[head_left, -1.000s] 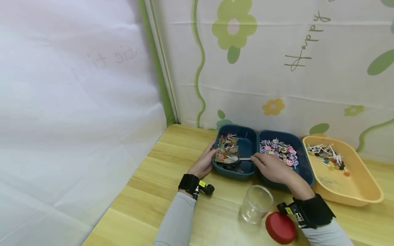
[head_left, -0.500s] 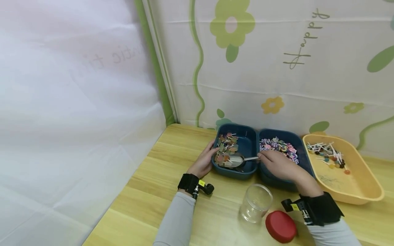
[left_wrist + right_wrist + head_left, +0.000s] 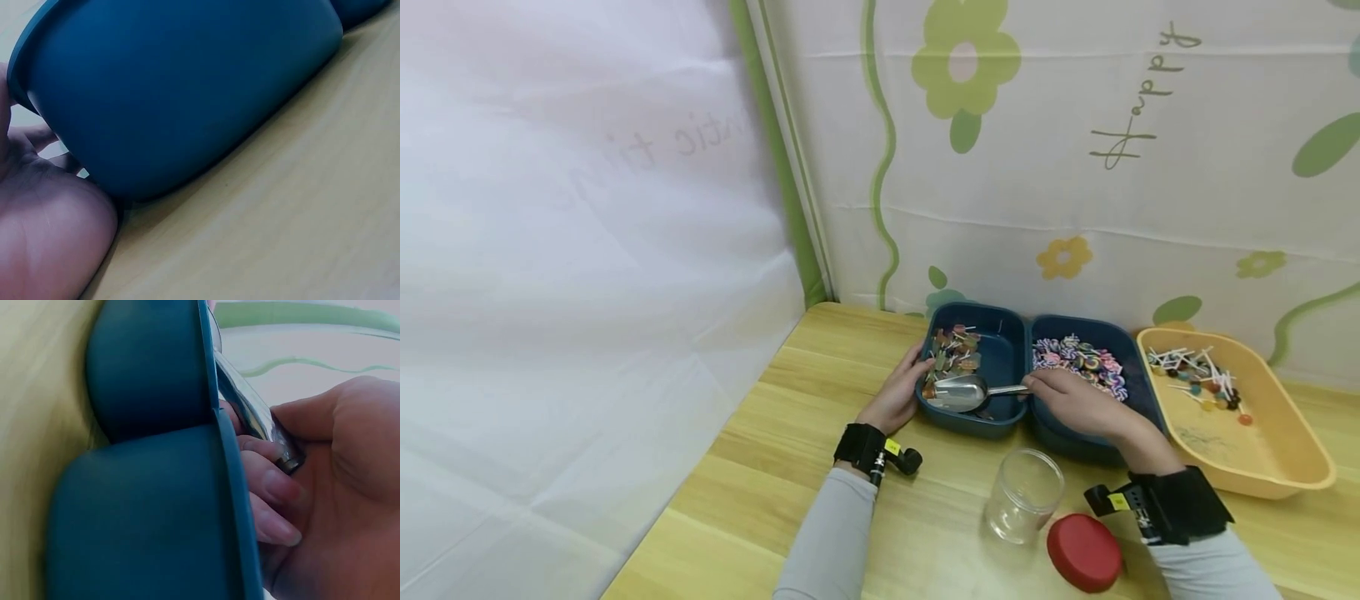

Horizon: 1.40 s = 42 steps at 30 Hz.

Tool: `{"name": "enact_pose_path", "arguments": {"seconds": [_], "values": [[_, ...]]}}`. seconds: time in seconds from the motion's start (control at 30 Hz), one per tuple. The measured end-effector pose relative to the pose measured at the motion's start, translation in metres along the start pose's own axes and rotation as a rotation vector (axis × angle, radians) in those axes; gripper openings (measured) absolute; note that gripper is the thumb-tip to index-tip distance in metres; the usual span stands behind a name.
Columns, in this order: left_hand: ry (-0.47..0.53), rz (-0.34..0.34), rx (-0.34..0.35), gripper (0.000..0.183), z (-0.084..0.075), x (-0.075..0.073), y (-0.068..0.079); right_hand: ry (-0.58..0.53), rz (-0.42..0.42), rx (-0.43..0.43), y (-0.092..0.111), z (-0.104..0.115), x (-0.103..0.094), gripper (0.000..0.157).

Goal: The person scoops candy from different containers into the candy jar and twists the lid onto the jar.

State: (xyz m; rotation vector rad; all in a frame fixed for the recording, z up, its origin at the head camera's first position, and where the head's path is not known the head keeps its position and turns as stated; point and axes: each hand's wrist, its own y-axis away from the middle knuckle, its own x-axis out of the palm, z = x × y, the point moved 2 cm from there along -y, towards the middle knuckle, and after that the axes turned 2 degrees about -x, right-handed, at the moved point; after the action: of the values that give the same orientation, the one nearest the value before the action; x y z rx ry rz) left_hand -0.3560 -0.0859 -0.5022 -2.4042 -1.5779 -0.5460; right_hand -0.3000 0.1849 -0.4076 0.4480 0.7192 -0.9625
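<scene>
My right hand (image 3: 1071, 407) grips the handle of a metal scoop (image 3: 961, 392). The scoop's head lies in the front part of the left blue bin (image 3: 973, 427), over lollipops (image 3: 957, 350) with flat, amber and green heads. In the right wrist view, the fingers curl round the handle end (image 3: 284, 459) just above the bin rims. My left hand (image 3: 897, 392) holds the left side of that bin, thumb over the rim and the other fingers along the outer wall (image 3: 181, 94). A transparent jar (image 3: 1024, 497) without its lid stands in front of the bins.
A second blue bin (image 3: 1150, 408) with swirl-coloured lollipops (image 3: 1082, 362) adjoins on the right. Beyond it, a yellow tray (image 3: 1273, 417) holds round lollipops (image 3: 1206, 383) with white sticks. The red lid (image 3: 1084, 553) lies beside the jar. A printed curtain (image 3: 1060, 183) hangs behind the table.
My right hand and the scoop shift right, then the scoop's head moves left over the front lollipops, with more bare metal showing. The left hand stays on the bin.
</scene>
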Motion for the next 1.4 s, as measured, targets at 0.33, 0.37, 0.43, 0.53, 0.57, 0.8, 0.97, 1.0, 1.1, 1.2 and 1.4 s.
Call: {"name": "enact_pose_path", "arguments": {"seconds": [0.33, 0.37, 0.43, 0.53, 0.57, 0.8, 0.97, 1.0, 1.1, 1.2, 1.4], "values": [[0.078, -0.004, 0.012, 0.053, -0.001, 0.001, -0.001, -0.361, 0.010, 0.058, -0.001, -0.010, -0.005, 0.045], [0.089, -0.010, 0.009, 0.053, -0.001, 0.000, 0.000, -0.399, 0.006, 0.057, 0.000, -0.010, -0.006, 0.045], [0.110, -0.014, 0.004, 0.052, 0.000, 0.000, 0.000, -0.466, -0.006, 0.041, 0.004, -0.009, -0.010, 0.047], [0.116, -0.010, 0.005, 0.051, 0.000, 0.000, 0.001, -0.506, -0.030, -0.034, 0.013, -0.004, -0.021, 0.045], [0.111, -0.006, 0.006, 0.051, 0.001, 0.000, 0.001, -0.511, -0.040, -0.058, 0.017, -0.002, -0.026, 0.044], [0.047, 0.003, 0.027, 0.051, -0.005, -0.004, 0.000, -0.521, -0.076, -0.155, 0.046, 0.017, -0.065, 0.036], [0.010, 0.003, 0.004, 0.054, -0.012, -0.012, 0.001, -0.406, -0.134, -0.212, 0.074, 0.019, -0.092, 0.032], [0.005, 0.005, -0.002, 0.054, -0.014, -0.013, 0.003, -0.370, -0.154, -0.200, 0.081, 0.018, -0.096, 0.032], [-0.011, 0.006, -0.017, 0.055, -0.018, -0.017, 0.007, -0.253, -0.182, -0.157, 0.100, 0.016, -0.105, 0.033], [-0.021, 0.003, -0.019, 0.054, -0.020, -0.019, 0.011, -0.122, -0.187, -0.120, 0.115, 0.019, -0.110, 0.035], [-0.057, -0.002, -0.003, 0.054, -0.023, -0.025, 0.018, 0.070, -0.223, -0.128, 0.128, 0.038, -0.106, 0.032]]}}
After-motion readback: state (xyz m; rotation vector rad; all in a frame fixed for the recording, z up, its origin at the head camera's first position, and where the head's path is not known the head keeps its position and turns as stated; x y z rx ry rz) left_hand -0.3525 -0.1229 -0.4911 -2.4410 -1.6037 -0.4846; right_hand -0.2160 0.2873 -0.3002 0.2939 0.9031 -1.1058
